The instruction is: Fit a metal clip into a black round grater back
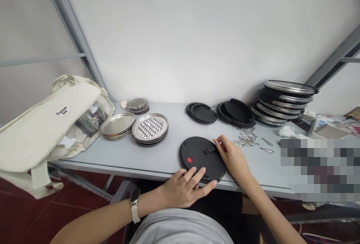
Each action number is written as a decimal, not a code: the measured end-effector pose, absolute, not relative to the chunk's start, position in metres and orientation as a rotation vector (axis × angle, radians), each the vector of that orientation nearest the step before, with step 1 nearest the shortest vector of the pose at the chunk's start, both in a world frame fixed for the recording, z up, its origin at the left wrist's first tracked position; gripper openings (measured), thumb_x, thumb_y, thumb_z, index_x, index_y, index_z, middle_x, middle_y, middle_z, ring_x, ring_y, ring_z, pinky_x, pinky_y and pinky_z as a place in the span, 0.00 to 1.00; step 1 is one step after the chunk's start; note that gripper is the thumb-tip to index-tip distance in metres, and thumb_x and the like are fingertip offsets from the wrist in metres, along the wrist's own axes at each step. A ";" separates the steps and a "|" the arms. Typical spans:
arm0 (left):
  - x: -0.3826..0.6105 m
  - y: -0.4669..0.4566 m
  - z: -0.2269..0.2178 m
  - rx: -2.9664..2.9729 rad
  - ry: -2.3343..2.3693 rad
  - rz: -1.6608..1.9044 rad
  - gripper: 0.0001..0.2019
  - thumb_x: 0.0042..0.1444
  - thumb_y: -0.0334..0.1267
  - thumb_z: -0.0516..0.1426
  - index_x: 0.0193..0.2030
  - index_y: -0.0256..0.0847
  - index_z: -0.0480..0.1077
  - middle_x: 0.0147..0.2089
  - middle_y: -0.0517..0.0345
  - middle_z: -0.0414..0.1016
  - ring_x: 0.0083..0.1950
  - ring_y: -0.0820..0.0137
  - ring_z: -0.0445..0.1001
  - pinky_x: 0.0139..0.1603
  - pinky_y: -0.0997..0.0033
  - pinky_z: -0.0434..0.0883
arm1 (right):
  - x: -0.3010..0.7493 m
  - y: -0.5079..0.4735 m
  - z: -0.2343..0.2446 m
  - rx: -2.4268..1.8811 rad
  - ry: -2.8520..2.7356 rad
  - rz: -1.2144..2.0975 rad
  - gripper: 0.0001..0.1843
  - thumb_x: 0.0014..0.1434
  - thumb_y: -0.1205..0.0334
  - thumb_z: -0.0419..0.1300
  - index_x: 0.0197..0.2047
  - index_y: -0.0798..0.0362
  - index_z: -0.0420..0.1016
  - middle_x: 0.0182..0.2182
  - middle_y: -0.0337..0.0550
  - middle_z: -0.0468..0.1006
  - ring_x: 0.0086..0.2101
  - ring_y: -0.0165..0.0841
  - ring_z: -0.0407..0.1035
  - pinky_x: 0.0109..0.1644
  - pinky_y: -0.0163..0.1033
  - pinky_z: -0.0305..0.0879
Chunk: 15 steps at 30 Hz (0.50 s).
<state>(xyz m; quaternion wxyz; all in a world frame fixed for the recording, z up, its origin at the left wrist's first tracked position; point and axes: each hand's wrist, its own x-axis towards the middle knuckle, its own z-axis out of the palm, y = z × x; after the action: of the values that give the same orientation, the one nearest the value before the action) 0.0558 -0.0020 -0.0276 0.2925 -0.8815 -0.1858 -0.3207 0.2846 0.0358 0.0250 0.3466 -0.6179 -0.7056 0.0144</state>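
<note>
Black disc: it lies on the grey table [165,159], close to the front edge; this black disc [200,154] is probably kept there so both hands meet over it without stretching.
Left hand: fingers fanned wide, this hand [184,189] lies over the near part of the black disc, likely steadying it against sliding or turning; whether it also grips underneath is hidden.
Right hand: narrow, with thumb and forefinger close together, this hand [232,157] sits at the black disc's right rim beside a black clip [210,149]; I cannot tell whether anything is pinched.
Red dot: this mark [189,160] faces up on the black disc, left of the clip and clear of the fingers.
Metal loops: scattered right of the black disc, the loops [246,139] seem spread for picking singly.
Black lids: two groups [203,114] [239,112] stand beyond the black disc, overlapping, perhaps to save room.
Grater plates: piled left of the black disc, these [150,127] lie level, presumably so the pile stays steady; plain metal plates [117,124] are farther left.
Tall stack: rimmed plates [285,103] rise well right of and beyond the black disc, apparently set aside from the working spot.
</note>
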 end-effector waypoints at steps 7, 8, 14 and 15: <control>0.055 -0.002 -0.030 -2.331 -0.514 -0.805 0.30 0.59 0.45 0.59 0.68 0.53 0.59 0.64 0.51 0.64 0.60 0.60 0.60 0.52 0.68 0.61 | 0.285 0.034 0.027 -1.569 -1.835 0.030 0.21 0.69 0.44 0.41 0.36 0.48 0.65 0.24 0.40 0.70 0.25 0.34 0.65 0.31 0.37 0.60; 0.055 -0.002 -0.029 -2.335 -0.514 -0.801 0.30 0.59 0.44 0.59 0.68 0.53 0.59 0.64 0.52 0.64 0.60 0.60 0.60 0.52 0.68 0.61 | 0.285 0.034 0.027 -1.566 -1.831 0.034 0.21 0.69 0.43 0.42 0.37 0.49 0.65 0.24 0.39 0.69 0.25 0.34 0.65 0.31 0.37 0.60; 0.055 -0.002 -0.029 -2.355 -0.508 -0.835 0.28 0.61 0.44 0.58 0.68 0.52 0.60 0.64 0.50 0.64 0.59 0.61 0.61 0.51 0.68 0.62 | 0.284 0.035 0.026 -1.527 -1.778 0.060 0.19 0.68 0.44 0.44 0.40 0.50 0.66 0.26 0.39 0.67 0.29 0.35 0.65 0.35 0.39 0.62; 0.055 -0.002 -0.030 -2.355 -0.506 -0.839 0.28 0.61 0.44 0.58 0.68 0.51 0.60 0.64 0.50 0.64 0.58 0.61 0.62 0.51 0.68 0.62 | 0.285 0.036 0.026 -1.513 -1.779 0.062 0.19 0.68 0.45 0.45 0.40 0.50 0.66 0.26 0.40 0.67 0.30 0.36 0.65 0.36 0.40 0.63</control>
<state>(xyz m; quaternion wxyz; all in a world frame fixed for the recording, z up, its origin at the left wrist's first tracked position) 0.0554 -0.0022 -0.0296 0.2910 -0.8833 -0.1898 -0.3147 0.2845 0.0357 0.0260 0.3922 -0.5958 -0.7005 0.0245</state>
